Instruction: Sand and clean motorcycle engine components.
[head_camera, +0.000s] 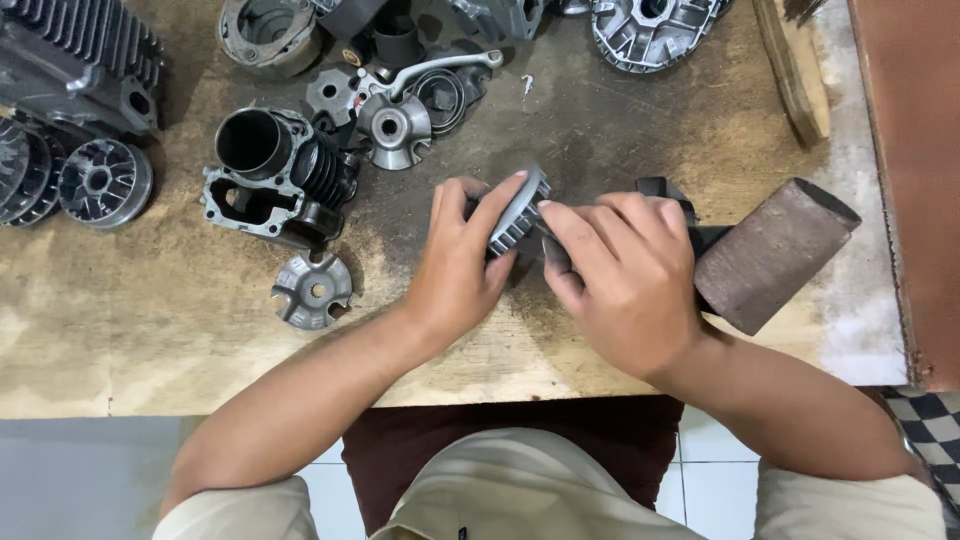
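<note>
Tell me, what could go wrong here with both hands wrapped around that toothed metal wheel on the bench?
1. The left hand and right hand are bare on the toothed wheel; its ridged rim could nick a finger if it slips.
2. The brown cylinder lies close to the bench's front edge, just beside the right hand; a nudge might roll it off.
3. Loose parts such as the small hub crowd the left forearm and could get knocked.
</note>
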